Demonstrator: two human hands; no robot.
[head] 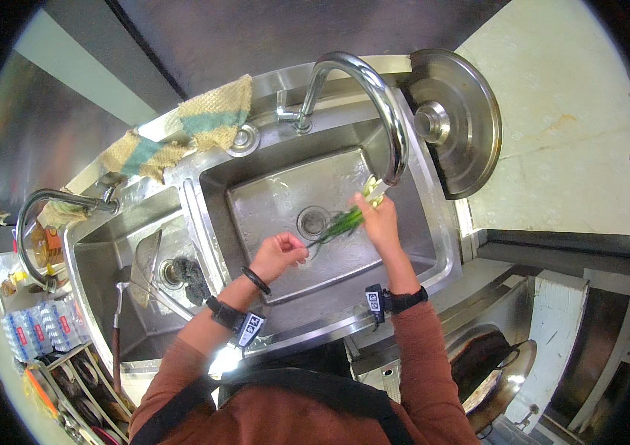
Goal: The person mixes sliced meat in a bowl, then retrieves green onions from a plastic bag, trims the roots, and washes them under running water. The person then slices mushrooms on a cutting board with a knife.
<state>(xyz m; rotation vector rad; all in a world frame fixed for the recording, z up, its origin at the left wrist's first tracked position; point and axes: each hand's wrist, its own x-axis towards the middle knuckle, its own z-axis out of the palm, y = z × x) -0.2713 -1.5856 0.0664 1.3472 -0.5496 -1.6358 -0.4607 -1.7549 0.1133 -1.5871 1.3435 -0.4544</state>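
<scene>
My right hand [379, 217] is closed around a bunch of green onions [347, 221], just below the spout of a curved chrome faucet [390, 119]. The white ends point up to the right, and the green tops trail down to the left over the drain [313, 221] of the large steel sink basin [253, 194]. My left hand [287, 253] is by the tips of the greens, fingers curled and thumb near the index finger; whether it pinches a leaf tip cannot be told. Water from the spout seems to run onto the white ends.
The smaller left basin [103, 278] holds a strainer [146, 267], a dark scouring pad [192, 278] and a long-handled utensil [116, 334]. Striped cloths [217, 114] lie along the back edge. A large metal lid [459, 122] stands at the right, and a wok [506, 384] sits lower right.
</scene>
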